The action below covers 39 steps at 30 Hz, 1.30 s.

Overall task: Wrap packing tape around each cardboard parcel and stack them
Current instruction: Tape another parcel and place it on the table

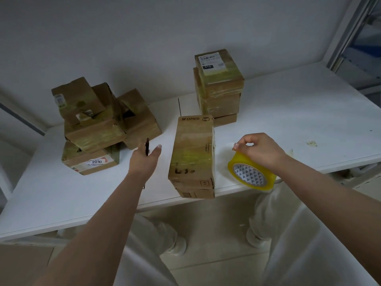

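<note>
A person is standing at a white table [288, 124], and the parcel [192, 155] in the middle of the frame is lying with its long axis running away from them, its near end hanging just over the table's front edge. The left hand [144, 159] is hovering just left of the parcel, apart from it, fingers loosely extended around a thin dark thing, perhaps a cutter [147, 146]; I cannot tell how firmly it is gripping it. The right hand [257, 149] is just right of the parcel, pinching the yellow tape roll [252, 174], which is sitting at the front edge. Both hands are flanking the parcel about equally near. To my eye the parcel is already banded, so stacking seems to be coming: the neat stack [218, 87] is sitting beyond it toward the upper right, with bare table between. The loose pile [103, 124] is crowding the upper left, leaving less room that way.
</note>
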Motion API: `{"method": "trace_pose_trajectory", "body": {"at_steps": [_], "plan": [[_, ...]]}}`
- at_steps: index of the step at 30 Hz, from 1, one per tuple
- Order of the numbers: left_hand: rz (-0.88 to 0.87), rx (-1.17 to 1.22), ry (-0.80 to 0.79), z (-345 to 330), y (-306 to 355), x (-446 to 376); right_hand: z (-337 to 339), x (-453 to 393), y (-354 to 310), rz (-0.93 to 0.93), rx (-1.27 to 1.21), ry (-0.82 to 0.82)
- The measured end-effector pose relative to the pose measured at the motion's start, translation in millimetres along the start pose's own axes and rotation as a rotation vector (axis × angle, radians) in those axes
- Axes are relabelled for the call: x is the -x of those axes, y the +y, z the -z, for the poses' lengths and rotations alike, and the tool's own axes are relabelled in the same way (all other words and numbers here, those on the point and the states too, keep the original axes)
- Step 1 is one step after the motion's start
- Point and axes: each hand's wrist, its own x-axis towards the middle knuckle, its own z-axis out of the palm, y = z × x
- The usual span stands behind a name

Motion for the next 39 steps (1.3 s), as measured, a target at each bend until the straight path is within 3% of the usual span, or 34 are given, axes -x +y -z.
{"method": "trace_pose_trajectory", "body": {"at_steps": [3, 6, 10, 14, 18, 23, 26, 29, 32, 39], "plan": [[-0.078, -0.013, 0.051, -5.4, 6.1, 2.5, 2.4, -1.5, 1.7, 0.019, -0.045, 0.009], [-0.391, 0.087, 0.113, -17.3, 36.8, 24.1, 7.4, -2.1, 1.6, 0.052, -0.124, -0.005], [-0.657, 0.077, -0.049, -55.0, 93.0, 58.7, 19.9, 2.3, 2.1, 0.085, -0.260, 0.007], [-0.498, 0.023, -0.278, -100.9, 126.8, 71.2, 34.8, 5.5, 8.8, 0.080, -0.368, 0.054], [-0.473, 0.052, -0.256, -130.1, 135.9, 63.0, 50.0, 4.5, 20.7, 0.062, -0.429, 0.083], [-0.434, 0.189, -0.385, -148.7, 149.2, 57.5, 73.6, -1.7, 47.6, -0.030, -0.511, -0.047], [-0.497, 0.041, -0.291, -155.3, 156.5, 40.0, 87.1, -6.5, 58.0, -0.037, -0.548, -0.161], [-0.591, -0.205, -0.108, -152.7, 157.1, 16.2, 107.3, -12.8, 71.5, -0.019, -0.659, -0.090], [-0.583, -0.235, -0.040, -158.4, 160.2, 2.9, 114.2, -22.0, 83.2, -0.044, -0.545, -0.050], [-0.429, -0.319, -0.138, -207.8, 141.7, -9.0, 100.5, -47.1, 102.2, -0.108, -0.429, -0.018]]}}
